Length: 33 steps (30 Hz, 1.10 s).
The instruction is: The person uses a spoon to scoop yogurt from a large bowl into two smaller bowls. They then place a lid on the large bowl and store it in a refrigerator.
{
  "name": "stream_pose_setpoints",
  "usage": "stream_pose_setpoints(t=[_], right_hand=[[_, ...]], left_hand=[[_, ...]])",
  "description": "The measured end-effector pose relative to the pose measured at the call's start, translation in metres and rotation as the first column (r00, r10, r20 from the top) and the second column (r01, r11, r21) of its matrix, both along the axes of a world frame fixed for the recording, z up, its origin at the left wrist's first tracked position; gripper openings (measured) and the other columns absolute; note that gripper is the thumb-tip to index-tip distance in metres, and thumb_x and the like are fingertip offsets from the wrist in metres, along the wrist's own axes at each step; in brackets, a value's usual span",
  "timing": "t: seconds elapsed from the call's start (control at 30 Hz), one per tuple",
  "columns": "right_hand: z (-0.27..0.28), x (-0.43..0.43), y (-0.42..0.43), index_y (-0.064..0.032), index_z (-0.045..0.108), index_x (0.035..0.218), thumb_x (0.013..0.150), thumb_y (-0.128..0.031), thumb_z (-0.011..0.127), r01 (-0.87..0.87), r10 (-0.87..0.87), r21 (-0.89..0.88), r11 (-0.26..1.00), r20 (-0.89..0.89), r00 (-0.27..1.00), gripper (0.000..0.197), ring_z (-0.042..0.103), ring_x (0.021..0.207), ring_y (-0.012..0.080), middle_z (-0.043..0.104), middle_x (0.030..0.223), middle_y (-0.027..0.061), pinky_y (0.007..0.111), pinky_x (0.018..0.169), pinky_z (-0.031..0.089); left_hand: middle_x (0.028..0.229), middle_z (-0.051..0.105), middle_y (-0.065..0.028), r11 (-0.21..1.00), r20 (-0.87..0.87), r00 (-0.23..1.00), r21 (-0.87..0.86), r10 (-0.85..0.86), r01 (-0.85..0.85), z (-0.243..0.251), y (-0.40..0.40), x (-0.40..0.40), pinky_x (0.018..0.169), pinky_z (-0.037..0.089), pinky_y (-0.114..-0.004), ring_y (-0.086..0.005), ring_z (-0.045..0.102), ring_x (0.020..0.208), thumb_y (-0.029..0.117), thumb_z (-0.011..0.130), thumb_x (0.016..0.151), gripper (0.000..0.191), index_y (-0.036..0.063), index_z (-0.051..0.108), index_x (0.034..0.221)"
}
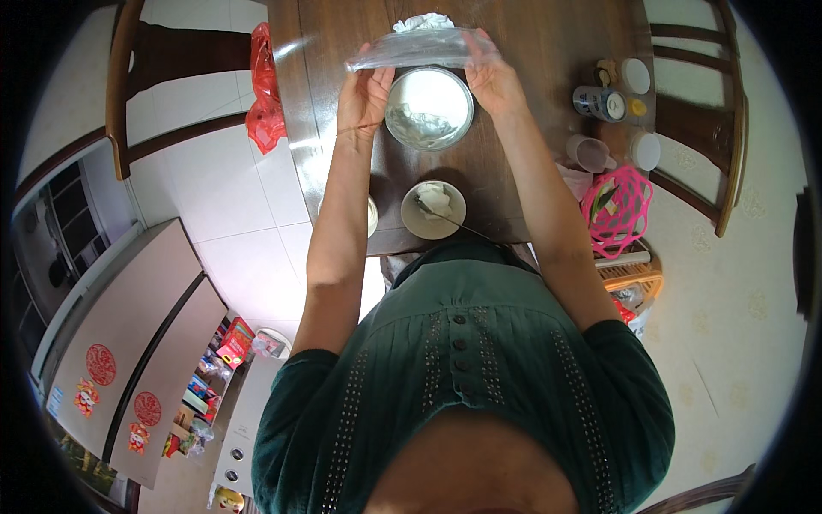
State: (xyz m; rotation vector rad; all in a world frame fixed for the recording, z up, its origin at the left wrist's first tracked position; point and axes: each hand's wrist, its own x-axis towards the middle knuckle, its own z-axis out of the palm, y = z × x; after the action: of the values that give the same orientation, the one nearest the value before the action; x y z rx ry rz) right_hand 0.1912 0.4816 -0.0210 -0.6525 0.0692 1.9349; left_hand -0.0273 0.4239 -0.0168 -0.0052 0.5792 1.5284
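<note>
A sheet of clear plastic film (417, 50) stretches between my two hands over the far side of a round bowl (429, 142). My left hand (365, 96) grips the film's left end, and my right hand (493, 80) has its right end, fingers seen through the plastic. Something white fills part of the bowl, with a shiny, crinkled patch on the near side. Closer to my body stands a cream bowl (411, 221) with a white soft mass (433, 196) and a long-handled metal utensil (449, 220) in it. My left forearm partly hides another pale container (372, 217).
Behind the film lies a crumpled white cloth or tissue (424, 22). On the table's right stand a can (594, 103), white-lidded jars (645, 151), a clear plastic cup (587, 153) and a pink net basket (620, 212). A red plastic bag (264, 96) hangs at the left edge. Wooden chairs (697, 128) flank the table.
</note>
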Motion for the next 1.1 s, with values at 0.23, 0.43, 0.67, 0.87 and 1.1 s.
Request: stream_pose_setpoints(t=[0.23, 0.43, 0.67, 0.87, 1.1], right_hand=[[-0.008, 0.012, -0.024, -0.0025, 0.049, 0.118, 0.081, 0.001, 0.044, -0.075, 0.074, -0.009, 0.997, -0.104, 0.992, 0.038, 0.051, 0.058, 0.0107, 0.054, 0.122, 0.0165, 0.023, 0.053, 0.043], [0.006, 0.018, -0.037, 0.0033, 0.048, 0.115, 0.078, -0.013, 0.044, -0.116, 0.111, -0.152, 0.981, -0.044, 0.993, 0.041, 0.046, 0.052, 0.0121, 0.052, 0.122, 0.0219, 0.025, 0.051, 0.041], [0.012, 0.019, -0.052, 0.0041, 0.047, 0.116, 0.078, -0.01, 0.048, -0.129, 0.154, -0.221, 0.967, 0.098, 0.983, 0.041, 0.058, 0.092, 0.0232, 0.053, 0.121, 0.0202, 0.031, 0.077, 0.047], [0.006, 0.023, -0.054, 0.0014, 0.047, 0.12, 0.075, 0.002, 0.053, -0.238, 0.276, -0.216, 0.947, 0.167, 0.947, 0.045, 0.056, 0.103, 0.024, 0.055, 0.118, 0.0161, 0.031, 0.082, 0.048], [-0.014, 0.027, -0.059, -0.0047, 0.052, 0.117, 0.08, 0.003, 0.056, -0.248, 0.318, -0.299, 0.921, 0.213, 0.924, 0.038, 0.06, 0.082, 0.0132, 0.06, 0.105, 0.0076, 0.022, 0.063, 0.049]], left_hand=[[0.13, 0.045, -0.0171, 0.994, 0.179, 0.978, 0.012, 0.106, -0.11, 0.006, -0.029, 0.01, 0.101, 0.04, -0.04, -0.0274, 0.046, 0.118, 0.016, 0.052, 0.089, 0.041, -0.0035, 0.043, 0.125], [0.138, 0.035, -0.0185, 0.997, 0.222, 0.973, 0.014, 0.068, -0.073, 0.003, -0.056, 0.011, 0.104, 0.036, -0.04, -0.0276, 0.038, 0.125, 0.008, 0.051, 0.088, 0.048, -0.0051, 0.034, 0.131], [0.139, 0.035, -0.0168, 0.999, 0.249, 0.968, -0.01, 0.04, -0.039, 0.003, -0.081, 0.015, 0.104, 0.034, -0.042, -0.0277, 0.038, 0.125, -0.005, 0.04, 0.071, 0.063, -0.0055, 0.031, 0.133], [0.137, 0.039, -0.0147, 0.996, 0.398, 0.917, -0.084, 0.025, 0.009, 0.014, -0.083, 0.009, 0.104, 0.032, -0.041, -0.0271, 0.039, 0.125, -0.001, 0.045, 0.073, 0.062, -0.0047, 0.032, 0.133], [0.136, 0.039, -0.0151, 0.991, 0.035, 0.998, -0.119, -0.058, 0.062, 0.002, -0.088, 0.008, 0.103, 0.035, -0.04, -0.0271, 0.04, 0.124, -0.005, 0.044, 0.075, 0.059, -0.0039, 0.033, 0.133]])
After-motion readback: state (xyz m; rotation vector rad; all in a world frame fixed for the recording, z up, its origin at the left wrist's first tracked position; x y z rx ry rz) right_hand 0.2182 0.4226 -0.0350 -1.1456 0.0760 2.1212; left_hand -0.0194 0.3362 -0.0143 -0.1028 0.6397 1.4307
